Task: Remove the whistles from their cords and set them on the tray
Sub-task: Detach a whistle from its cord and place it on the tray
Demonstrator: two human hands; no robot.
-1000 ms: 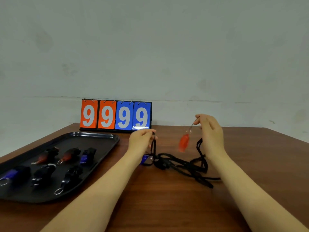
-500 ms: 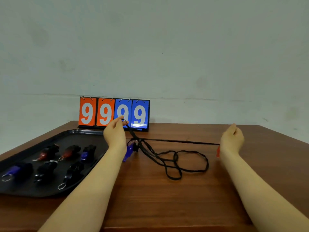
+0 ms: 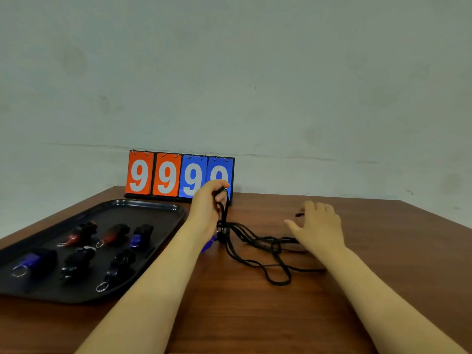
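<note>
Wooden table: left hand grips cords, blue whistle half-hidden.

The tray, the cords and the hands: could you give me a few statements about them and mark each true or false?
1. The tray holds whistles. True.
2. The left hand grips black cords. True.
3. The blue whistle lies on the tray. False: it hangs on the cords below the left hand, off the tray.
4. The scoreboard cards are all orange. False: two are orange, two blue.
5. The right hand rests on the tray. False: it is over the table, right of the cords.
</note>
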